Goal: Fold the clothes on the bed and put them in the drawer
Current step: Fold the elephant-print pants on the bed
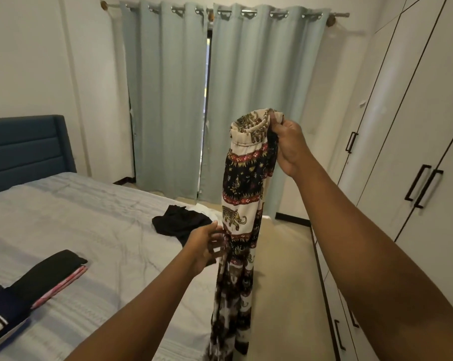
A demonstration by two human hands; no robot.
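Elephant-print trousers [242,204] in cream, black and red hang lengthwise in the air over the bed's right edge. My right hand [288,147] grips their elastic waistband at the top, raised high. Lower down, my left hand [207,246] holds the trouser fabric about halfway along, fingers curled on its left side. A crumpled black garment [181,222] lies on the grey bed [90,230], with a bit of white cloth [207,211] behind it. A folded stack of black, pink and navy clothes [37,282] sits at the bed's near left.
White wardrobe doors with black handles [423,186] line the right wall, with low drawers [340,332] beneath. Pale green curtains [220,100] hang behind. A blue headboard [24,152] stands at left. A strip of beige floor [293,256] runs between bed and wardrobe.
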